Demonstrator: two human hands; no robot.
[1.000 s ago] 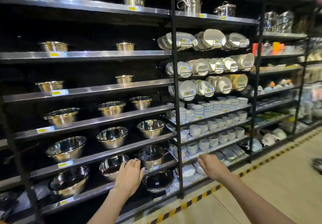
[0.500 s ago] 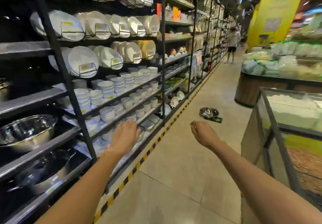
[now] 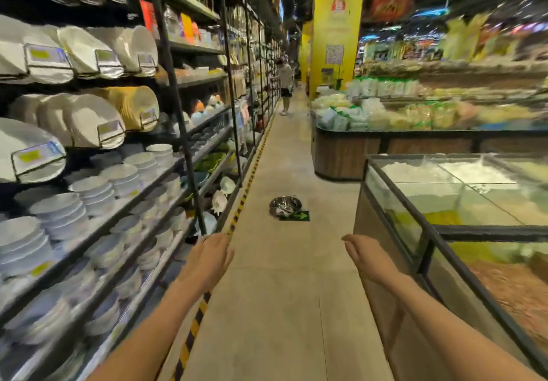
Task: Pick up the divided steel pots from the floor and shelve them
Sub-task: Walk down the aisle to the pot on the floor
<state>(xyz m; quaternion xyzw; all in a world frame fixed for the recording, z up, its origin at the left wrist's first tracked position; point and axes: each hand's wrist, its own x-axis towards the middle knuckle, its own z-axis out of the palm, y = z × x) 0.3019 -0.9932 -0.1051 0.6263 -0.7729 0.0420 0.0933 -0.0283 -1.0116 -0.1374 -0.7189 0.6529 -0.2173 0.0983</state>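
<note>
There's the steel pot (image 3: pixel 285 204), sitting on the aisle floor (image 3: pixel 275 291) well ahead, its near edge over a green arrow sticker (image 3: pixel 299 216); blur hides its inside. Both bare arms reach forward, well short of it. The left hand (image 3: pixel 211 259) hangs loosely open, holding nothing, above the yellow-and-black floor stripe (image 3: pixel 192 326) that runs along the shelving (image 3: pixel 181 131). The right hand (image 3: pixel 365 257) is loose and empty too, beside the glass-topped case (image 3: pixel 427 232). White bowls (image 3: pixel 59 214) and plates (image 3: pixel 89 120) crowd the shelves on the left. Far down the aisle, another person (image 3: pixel 285 84) stands at the racks.
</note>
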